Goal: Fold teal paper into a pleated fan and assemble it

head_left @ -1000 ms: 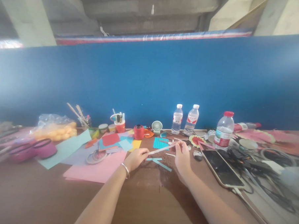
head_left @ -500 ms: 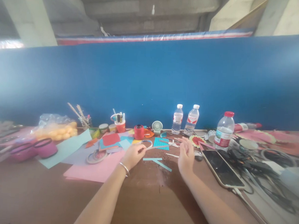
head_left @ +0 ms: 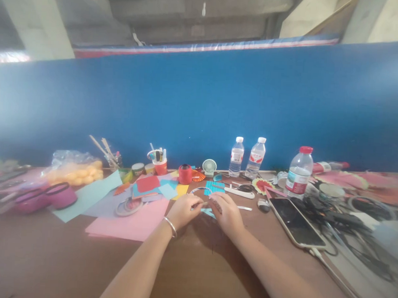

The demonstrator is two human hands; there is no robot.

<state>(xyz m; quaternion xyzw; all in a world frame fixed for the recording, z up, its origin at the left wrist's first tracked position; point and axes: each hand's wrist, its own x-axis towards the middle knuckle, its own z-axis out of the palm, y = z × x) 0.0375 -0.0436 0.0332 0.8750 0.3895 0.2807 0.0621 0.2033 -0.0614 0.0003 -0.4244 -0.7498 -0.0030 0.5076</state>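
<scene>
Tabletop, brown with a slight sheen (head_left: 187, 276): bare along the near edge, shadowed beneath the arms. Left hand (head_left: 185, 210), silver bangle (head_left: 171, 227) at the wrist: fingers closed in a pinch on one end of a narrow pale strip (head_left: 204, 204). Right hand (head_left: 227, 214): fingers bent at the strip's other end – whether they gripped it could not be told. The strip lay between the two hands, over the middle of the tabletop.

Light-blue paper strips (head_left: 208, 212): on the tabletop, partly covered by the right hand. To the right, a black smartphone in a pale case (head_left: 296, 222) lay with a white cable plugged in, beside a tangle of dark cords. To the left, pink paper sheets (head_left: 123, 224) lay under a pale tape roll (head_left: 129, 207).

Beyond the hands: a white-handled cutter (head_left: 239, 193), a turquoise ridged square (head_left: 213, 188) and a red cylindrical container (head_left: 185, 174). At the back stood a red cup of pens (head_left: 160, 168), a small pale round fan (head_left: 209, 167), two white-capped clear bottles (head_left: 236, 157) and, nearer at right, a larger red-capped bottle (head_left: 297, 176).

Behind all: a plain blue partition (head_left: 201, 96), edged above with striped sheeting (head_left: 203, 48) – and over it, grey concrete beams (head_left: 198, 21).
</scene>
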